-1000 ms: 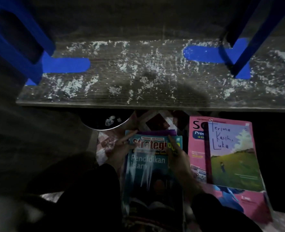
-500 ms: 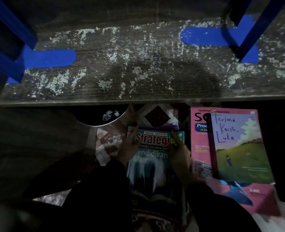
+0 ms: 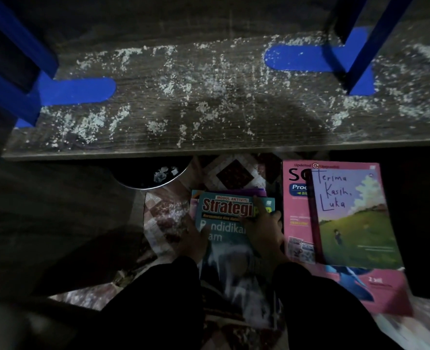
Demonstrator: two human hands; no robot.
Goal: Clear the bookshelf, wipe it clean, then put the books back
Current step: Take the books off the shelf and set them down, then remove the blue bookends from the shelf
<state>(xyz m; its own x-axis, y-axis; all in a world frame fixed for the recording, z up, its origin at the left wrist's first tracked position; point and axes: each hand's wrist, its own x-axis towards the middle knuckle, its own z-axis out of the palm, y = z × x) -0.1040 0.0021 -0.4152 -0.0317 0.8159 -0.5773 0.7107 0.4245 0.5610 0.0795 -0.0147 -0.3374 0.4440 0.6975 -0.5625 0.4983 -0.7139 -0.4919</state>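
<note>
The teal workbook (image 3: 230, 251) lies on top of a small pile on the floor, near and centre, just below the front edge of the shelf (image 3: 208, 127). It looks like a thin softcover: light, floppy, with a glossy cover that will likely slide on the purple book (image 3: 255, 192) peeking out under its far edge. A hold at both long edges, or one hand under the spine, should keep it from sagging. Lifting the pile as one would be heavier and could fan apart.

The left grip (image 3: 195, 236) lies across the workbook's left edge; it is too dark to tell whether the fingers are curled around it. The right grip (image 3: 264, 228) rests on the cover near the right edge, fingers spread and fairly straight, one reaching toward the title.

To the right, a green paperback (image 3: 355, 223) lies on a larger pink book (image 3: 297, 223).

The shelf is a dark wood-grain board with blue brackets (image 3: 82, 90), bare of books and strewn with white crumbs (image 3: 168, 87), so wiping seems not yet done. Beneath its edge sits a dark round bin (image 3: 148, 175). The floor has a patterned covering (image 3: 163, 218), and the room is very dim.
</note>
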